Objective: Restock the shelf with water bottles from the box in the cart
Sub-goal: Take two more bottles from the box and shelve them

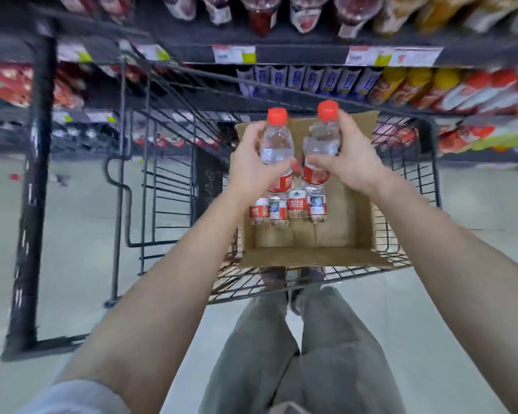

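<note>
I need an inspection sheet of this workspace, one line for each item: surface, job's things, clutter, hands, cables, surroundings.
Surface: pale floor; a black wire cart stands on it.
Job's things: open box in the cart, with about four bottles at its far left; left bottle and right bottle, both red-capped, are held above the box.
Clutter: small red thing on the floor, too blurred to name.
Hands: left hand grips the left bottle; right hand grips the right bottle.
Cables: nothing seen.
Surroundings: shelf with price tags and rows of drinks; grey trousers below.
</note>
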Motion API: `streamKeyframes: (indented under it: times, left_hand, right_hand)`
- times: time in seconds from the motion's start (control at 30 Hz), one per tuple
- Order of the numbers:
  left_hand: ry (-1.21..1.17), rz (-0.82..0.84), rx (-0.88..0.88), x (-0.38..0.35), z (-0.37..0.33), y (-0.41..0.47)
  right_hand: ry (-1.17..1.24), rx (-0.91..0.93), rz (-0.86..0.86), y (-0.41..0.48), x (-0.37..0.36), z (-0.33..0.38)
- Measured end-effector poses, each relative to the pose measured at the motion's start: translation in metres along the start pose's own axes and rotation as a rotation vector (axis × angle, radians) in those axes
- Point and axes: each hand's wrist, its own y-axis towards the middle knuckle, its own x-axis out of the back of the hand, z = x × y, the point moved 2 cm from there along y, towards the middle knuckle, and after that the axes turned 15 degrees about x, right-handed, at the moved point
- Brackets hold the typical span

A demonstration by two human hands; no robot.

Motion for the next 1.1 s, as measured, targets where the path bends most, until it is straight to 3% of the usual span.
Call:
streamKeyframes:
  times: [0.47,0.8,1.1]
  left_hand:
    - [-0.031,-0.217,-0.260,0.170,-0.109,-0.165]
    - [-0.010,-0.432,-0.345,0.291,-0.114,-0.299]
    - [-0.038,-0.567,-0.350,0.440,-0.087,-0.338]
  right_hand:
    - [0.069,0.372,-0.010,-0.056,0.035,0.231]
    - [0.121,0.559,-0.028,-0.117,0.001,0.388]
    - [0.197,0.613,0.051,-0.105,-0.087,0.508]
